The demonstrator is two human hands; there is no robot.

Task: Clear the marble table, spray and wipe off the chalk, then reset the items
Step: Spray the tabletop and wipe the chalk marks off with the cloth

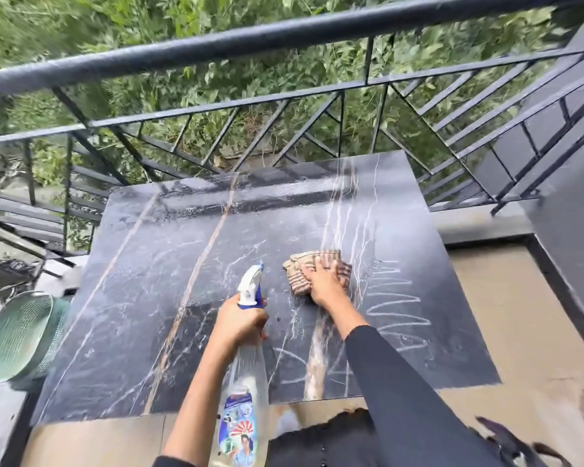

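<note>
The dark marble table (169, 264) with pale veins fills the middle of the view, its far part wet and glossy. White chalk zigzags (397, 308) run down its right side, and more chalk lines (295, 365) lie near the front edge. My left hand (240, 323) grips the neck of a clear spray bottle (245, 399) with a white and blue nozzle aimed at the far side. My right hand (322, 281) presses flat on a striped brown cloth (312, 267) lying on the marble beside the zigzags.
A black metal railing (216, 109) runs behind the table, with green bushes beyond. A pale green plastic basket (17, 335) stands at the left edge. Beige floor (520, 315) lies to the right, and a dark wall (567, 214) rises at far right.
</note>
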